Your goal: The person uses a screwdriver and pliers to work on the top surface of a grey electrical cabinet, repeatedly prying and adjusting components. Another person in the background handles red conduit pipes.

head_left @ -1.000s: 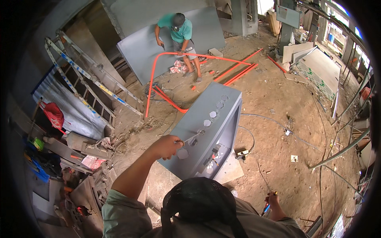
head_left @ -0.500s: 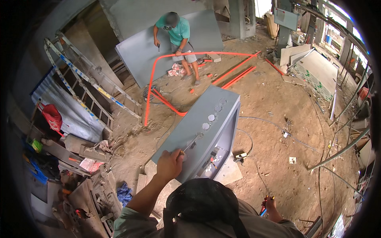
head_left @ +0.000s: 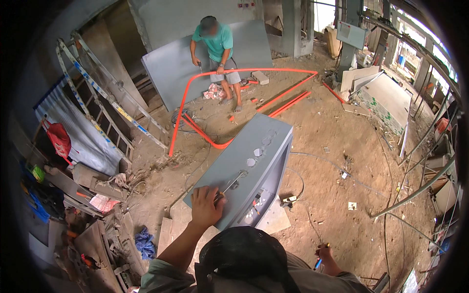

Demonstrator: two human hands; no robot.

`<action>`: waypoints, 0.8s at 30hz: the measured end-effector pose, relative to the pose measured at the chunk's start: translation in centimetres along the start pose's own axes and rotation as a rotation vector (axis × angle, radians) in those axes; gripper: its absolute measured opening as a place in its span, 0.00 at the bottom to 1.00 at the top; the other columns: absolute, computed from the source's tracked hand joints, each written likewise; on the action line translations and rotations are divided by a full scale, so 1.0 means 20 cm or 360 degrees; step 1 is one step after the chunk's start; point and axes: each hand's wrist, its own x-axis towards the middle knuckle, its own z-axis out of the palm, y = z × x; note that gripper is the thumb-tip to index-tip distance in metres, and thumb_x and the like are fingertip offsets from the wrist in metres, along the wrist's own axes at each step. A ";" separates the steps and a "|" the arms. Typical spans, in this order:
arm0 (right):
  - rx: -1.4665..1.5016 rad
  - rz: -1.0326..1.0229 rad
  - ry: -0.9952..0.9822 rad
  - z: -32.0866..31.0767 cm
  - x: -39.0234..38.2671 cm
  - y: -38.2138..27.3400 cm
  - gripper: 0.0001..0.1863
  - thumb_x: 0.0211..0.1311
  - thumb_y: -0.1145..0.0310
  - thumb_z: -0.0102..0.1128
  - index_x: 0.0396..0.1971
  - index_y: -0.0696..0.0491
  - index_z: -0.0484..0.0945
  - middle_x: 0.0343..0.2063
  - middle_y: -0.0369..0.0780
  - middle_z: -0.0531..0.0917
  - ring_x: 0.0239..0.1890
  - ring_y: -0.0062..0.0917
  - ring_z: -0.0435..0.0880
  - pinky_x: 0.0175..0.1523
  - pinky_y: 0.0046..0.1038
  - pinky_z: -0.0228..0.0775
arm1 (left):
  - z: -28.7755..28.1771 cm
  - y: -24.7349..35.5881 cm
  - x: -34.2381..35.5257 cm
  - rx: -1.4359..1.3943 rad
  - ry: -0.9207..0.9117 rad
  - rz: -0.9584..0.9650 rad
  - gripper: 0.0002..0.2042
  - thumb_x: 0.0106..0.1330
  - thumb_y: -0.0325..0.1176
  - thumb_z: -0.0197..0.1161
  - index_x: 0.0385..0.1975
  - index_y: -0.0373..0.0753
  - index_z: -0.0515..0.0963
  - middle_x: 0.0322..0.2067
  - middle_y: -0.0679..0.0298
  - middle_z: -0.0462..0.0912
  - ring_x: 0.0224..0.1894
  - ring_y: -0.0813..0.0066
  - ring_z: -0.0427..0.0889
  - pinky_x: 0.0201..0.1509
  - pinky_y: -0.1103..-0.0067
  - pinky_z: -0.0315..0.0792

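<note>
My left hand [head_left: 207,206] rests on the near end of a long grey metal box [head_left: 229,146], its fingers laid on the top face. A screwdriver [head_left: 232,182] is held between thumb and fingers, its thin shaft lying along the box toward a row of round cutouts [head_left: 251,162]. Low on the right, my right hand [head_left: 325,253] is closed round a hand tool [head_left: 318,263] with blue and yellow parts; its exact kind is hard to make out. Small loose pieces [head_left: 253,212] lie inside the box's open side.
A co-worker [head_left: 215,44] in a green shirt holds a bent orange pipe [head_left: 254,70] beyond the box. A stepladder [head_left: 105,97] leans at the left above scrap boards. Cables [head_left: 322,157] cross the dirt floor at right, near a power strip [head_left: 289,199]. A black cap [head_left: 244,254] blocks part of the view.
My left hand has shifted its grip, its fingers now spread more over the box top. The screwdriver stays in it. The co-worker's head has lifted. The whole view has tilted slightly.
</note>
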 end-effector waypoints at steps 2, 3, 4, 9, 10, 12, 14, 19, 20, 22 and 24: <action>0.0048 -0.0128 -0.0024 0.05 0.01 -0.12 0.21 0.82 0.50 0.50 0.44 0.54 0.81 0.23 0.39 0.85 0.23 0.24 0.86 0.24 0.30 0.73 | -0.06 0.02 0.02 0.0032 -0.0249 -0.0139 0.15 0.69 0.40 0.67 0.50 0.41 0.84 0.52 0.51 0.82 0.54 0.43 0.79 0.59 0.51 0.71; 0.0207 -0.0223 -0.0048 0.07 0.01 -0.19 0.21 0.82 0.51 0.49 0.43 0.54 0.81 0.22 0.38 0.83 0.20 0.24 0.83 0.23 0.30 0.71 | -0.12 0.04 0.05 0.0031 -0.0434 -0.0247 0.13 0.70 0.40 0.67 0.49 0.41 0.84 0.50 0.51 0.83 0.52 0.43 0.81 0.56 0.52 0.73; 0.0380 -0.0319 -0.0065 0.08 0.02 -0.26 0.20 0.83 0.51 0.49 0.43 0.54 0.81 0.20 0.38 0.82 0.18 0.24 0.81 0.22 0.30 0.70 | -0.19 0.07 0.10 0.0028 -0.0616 -0.0340 0.12 0.71 0.40 0.66 0.47 0.41 0.85 0.48 0.51 0.85 0.50 0.44 0.83 0.53 0.54 0.75; 0.0746 -0.0966 -0.0257 0.06 -0.47 -1.02 0.21 0.84 0.51 0.48 0.41 0.53 0.80 0.16 0.32 0.74 0.14 0.19 0.71 0.21 0.27 0.65 | -0.62 0.15 0.27 -0.0026 -0.0568 -0.0314 0.15 0.77 0.44 0.60 0.49 0.39 0.83 0.39 0.50 0.88 0.44 0.49 0.88 0.47 0.60 0.80; 0.0948 -0.0999 -0.0289 0.06 -0.61 -1.18 0.21 0.85 0.51 0.48 0.41 0.53 0.79 0.14 0.30 0.70 0.13 0.18 0.67 0.20 0.27 0.61 | -0.64 0.17 0.28 -0.0167 -0.0476 -0.0357 0.16 0.79 0.45 0.59 0.50 0.38 0.82 0.38 0.51 0.89 0.44 0.52 0.89 0.47 0.61 0.81; 0.1399 -0.1054 -0.0529 0.06 -0.87 -1.47 0.21 0.85 0.49 0.47 0.42 0.51 0.79 0.14 0.29 0.64 0.13 0.16 0.60 0.20 0.25 0.54 | -0.55 0.27 0.27 -0.0853 -0.0596 -0.0620 0.20 0.81 0.49 0.55 0.52 0.37 0.80 0.37 0.56 0.90 0.40 0.60 0.89 0.46 0.65 0.81; 0.1723 -0.1108 -0.0823 0.07 -1.09 -1.70 0.22 0.85 0.47 0.45 0.41 0.49 0.79 0.14 0.29 0.61 0.13 0.16 0.56 0.20 0.24 0.49 | -0.38 0.39 0.25 -0.1329 -0.0682 -0.0756 0.24 0.83 0.53 0.52 0.56 0.35 0.77 0.39 0.60 0.90 0.40 0.70 0.88 0.45 0.70 0.80; 0.1809 -0.1239 -0.1284 0.25 -1.44 -2.01 0.23 0.85 0.45 0.42 0.40 0.48 0.77 0.15 0.29 0.61 0.14 0.17 0.57 0.22 0.26 0.50 | 0.01 0.69 0.29 -0.2031 -0.0702 -0.0766 0.25 0.84 0.55 0.48 0.56 0.35 0.71 0.51 0.60 0.87 0.48 0.75 0.84 0.46 0.75 0.79; 0.1792 -0.1241 -0.1348 0.29 -1.47 -2.01 0.23 0.85 0.45 0.44 0.40 0.48 0.77 0.15 0.30 0.61 0.14 0.17 0.56 0.22 0.26 0.50 | 0.02 0.73 0.32 -0.2152 -0.0703 -0.0732 0.24 0.84 0.55 0.47 0.55 0.36 0.70 0.52 0.60 0.86 0.49 0.75 0.84 0.47 0.75 0.79; 0.1755 -0.1242 -0.1482 0.37 -1.49 -2.02 0.22 0.85 0.46 0.46 0.39 0.49 0.76 0.15 0.30 0.61 0.14 0.18 0.55 0.22 0.26 0.49 | -0.04 0.80 0.35 -0.2141 -0.0758 -0.0761 0.21 0.85 0.51 0.50 0.54 0.36 0.68 0.51 0.58 0.87 0.48 0.75 0.84 0.46 0.75 0.80; 0.1677 -0.1148 -0.1423 0.42 -1.52 -2.04 0.22 0.84 0.46 0.47 0.40 0.49 0.76 0.15 0.30 0.62 0.14 0.18 0.56 0.23 0.26 0.50 | -0.07 0.82 0.36 -0.2031 -0.0769 -0.0765 0.19 0.84 0.47 0.53 0.55 0.36 0.66 0.49 0.56 0.87 0.47 0.74 0.85 0.46 0.75 0.81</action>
